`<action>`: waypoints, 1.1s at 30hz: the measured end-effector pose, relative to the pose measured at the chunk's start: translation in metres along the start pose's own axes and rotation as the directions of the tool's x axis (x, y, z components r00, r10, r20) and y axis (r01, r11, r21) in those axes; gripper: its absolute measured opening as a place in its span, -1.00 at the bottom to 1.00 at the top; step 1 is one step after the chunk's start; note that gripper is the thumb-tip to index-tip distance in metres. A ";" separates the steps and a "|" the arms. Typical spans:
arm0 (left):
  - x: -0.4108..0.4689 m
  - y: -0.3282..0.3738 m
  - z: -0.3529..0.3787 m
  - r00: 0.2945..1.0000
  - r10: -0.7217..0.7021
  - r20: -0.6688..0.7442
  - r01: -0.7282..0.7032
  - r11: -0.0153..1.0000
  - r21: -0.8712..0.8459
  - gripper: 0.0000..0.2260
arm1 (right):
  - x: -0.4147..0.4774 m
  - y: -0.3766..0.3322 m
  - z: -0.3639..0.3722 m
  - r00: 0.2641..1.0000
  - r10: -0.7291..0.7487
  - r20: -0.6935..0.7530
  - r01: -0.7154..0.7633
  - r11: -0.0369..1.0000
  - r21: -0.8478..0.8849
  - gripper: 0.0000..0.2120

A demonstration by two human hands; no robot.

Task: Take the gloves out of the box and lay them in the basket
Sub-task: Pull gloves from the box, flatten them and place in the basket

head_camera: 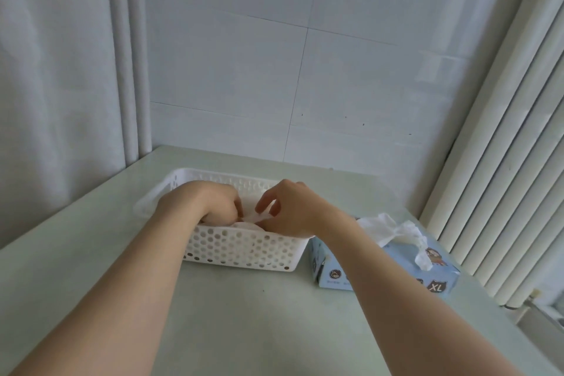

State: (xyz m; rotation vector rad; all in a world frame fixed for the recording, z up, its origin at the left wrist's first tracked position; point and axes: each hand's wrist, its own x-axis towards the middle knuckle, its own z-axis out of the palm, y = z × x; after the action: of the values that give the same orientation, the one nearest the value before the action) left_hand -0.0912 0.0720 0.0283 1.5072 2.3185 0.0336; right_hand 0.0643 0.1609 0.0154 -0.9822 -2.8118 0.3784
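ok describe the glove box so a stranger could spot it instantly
On the pale green table, look just right of the white perforated basket. The box is the only light blue thing there, marked XL, with crumpled thin gloves spilling from its top.

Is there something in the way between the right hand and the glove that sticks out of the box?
Nothing visible. The right hand pinches a laid glove in the basket; the next glove stands free atop the box beside it.

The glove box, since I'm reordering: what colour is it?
The box is light blue, with an XL mark; head view.
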 end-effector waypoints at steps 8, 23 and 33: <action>0.003 0.012 -0.001 0.979 0.021 -0.201 -0.012 0.999 0.044 -0.75 | -0.024 0.016 0.010 0.903 0.040 -0.427 0.051 0.979 0.199 -0.80; -0.010 0.125 0.069 0.658 0.577 -0.484 -0.542 0.809 0.227 -0.75 | -0.112 0.116 0.009 0.804 0.204 -0.559 -0.113 0.975 0.193 -0.51; 0.000 0.126 0.085 0.665 0.593 -0.454 -0.452 0.804 0.387 -0.82 | -0.110 0.129 0.016 0.548 0.249 -0.798 -0.035 0.961 0.275 -0.92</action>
State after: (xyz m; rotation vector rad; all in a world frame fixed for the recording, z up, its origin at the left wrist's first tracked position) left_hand 0.0468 0.1105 -0.0226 2.5589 2.2296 0.4140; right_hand 0.2229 0.1868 -0.0411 -0.9842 -1.7741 0.1658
